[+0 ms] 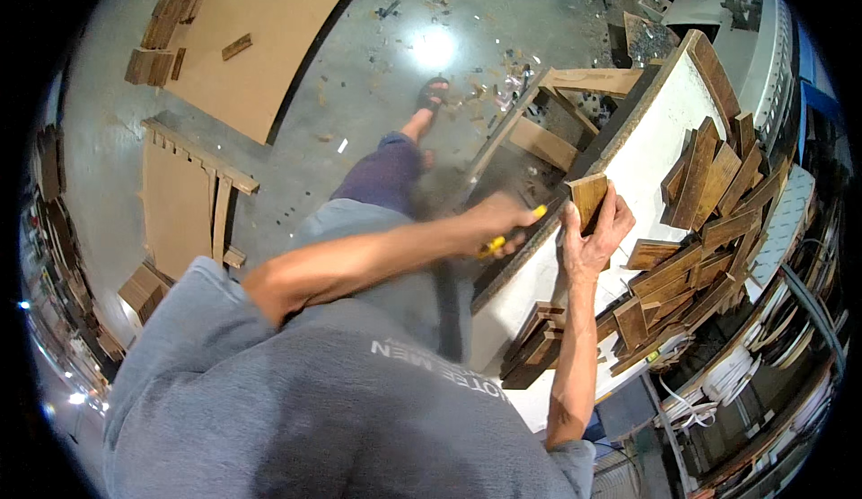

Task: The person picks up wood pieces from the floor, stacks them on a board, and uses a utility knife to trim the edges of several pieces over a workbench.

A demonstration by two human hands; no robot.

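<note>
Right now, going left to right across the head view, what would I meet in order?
Stacked wood pieces, a single wood strip on the tan board, a sandalled foot, the left hand with a yellow tool, the right hand gripping a wood block, the large wood pile.

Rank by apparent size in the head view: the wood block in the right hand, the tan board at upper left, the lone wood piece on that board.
1. Tan board
2. Wood block, partly covered by the right hand
3. Lone wood piece
</note>
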